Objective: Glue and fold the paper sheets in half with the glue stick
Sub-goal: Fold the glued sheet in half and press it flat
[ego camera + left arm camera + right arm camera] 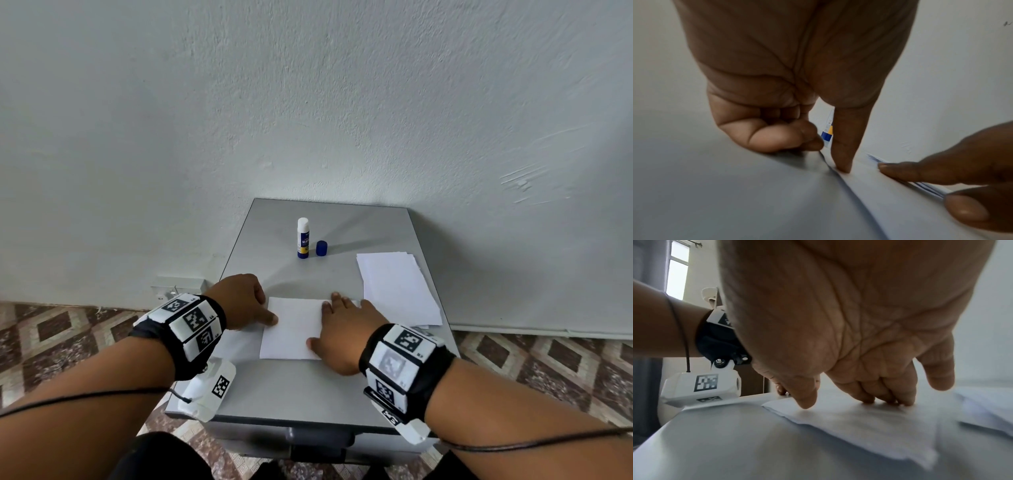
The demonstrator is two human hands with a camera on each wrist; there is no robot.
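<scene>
We press the folded paper sheet (pixel 293 329) flat on the grey table (pixel 274 387): our left hand (pixel 241 301) curls its fingers, holding nothing, with only the thumb (pixel 842 155) bearing on the left edge, while our right hand (pixel 346 334) lies spread on its right side. The uncapped glue stick (pixel 303 238) stands behind beside its blue cap (pixel 321 248), and the paper stack (pixel 397 287) lies to the right.
</scene>
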